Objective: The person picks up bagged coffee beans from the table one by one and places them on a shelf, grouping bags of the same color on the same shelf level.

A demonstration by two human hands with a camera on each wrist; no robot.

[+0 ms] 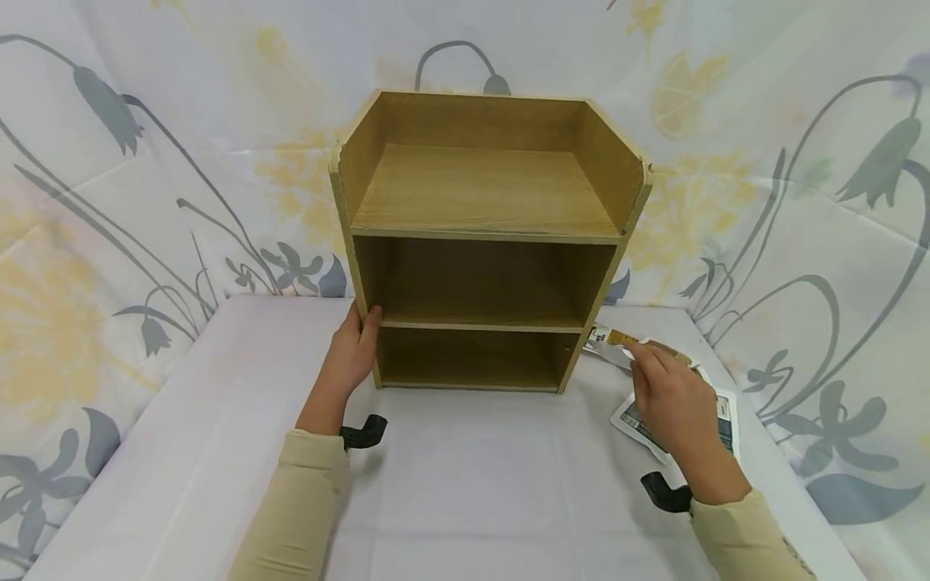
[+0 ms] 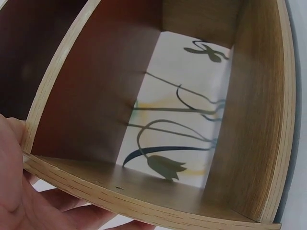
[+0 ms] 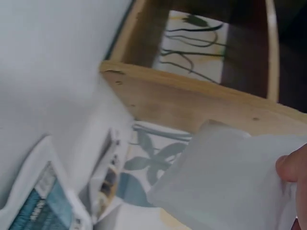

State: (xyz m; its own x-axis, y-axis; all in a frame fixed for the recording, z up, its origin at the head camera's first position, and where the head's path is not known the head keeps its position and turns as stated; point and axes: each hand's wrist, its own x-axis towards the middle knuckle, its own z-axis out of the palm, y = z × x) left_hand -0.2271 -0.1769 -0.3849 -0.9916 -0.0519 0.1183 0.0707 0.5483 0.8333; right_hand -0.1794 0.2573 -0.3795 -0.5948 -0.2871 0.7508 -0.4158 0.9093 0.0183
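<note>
A small light-wood shelf unit (image 1: 483, 190) stands in the middle, with a raised rim around its top and two bare compartments beneath. My left hand (image 1: 352, 351) grips its left side panel, thumb at the front edge and fingers behind, as the left wrist view also shows. To the right of the unit, my right hand (image 1: 672, 399) pinches a pale, flat packet (image 3: 230, 175) by its edge, thumb on top. In the right wrist view this packet overlaps the unit's side panel (image 3: 182, 100). The fingers beneath it are mostly hidden.
On the white-covered table (image 1: 465, 484) at right lies a white packet with a teal label (image 3: 45, 208). Beside it is a packet with a brown picture (image 3: 108, 184). Flower-patterned cloth (image 1: 726, 121) rises behind and at both sides.
</note>
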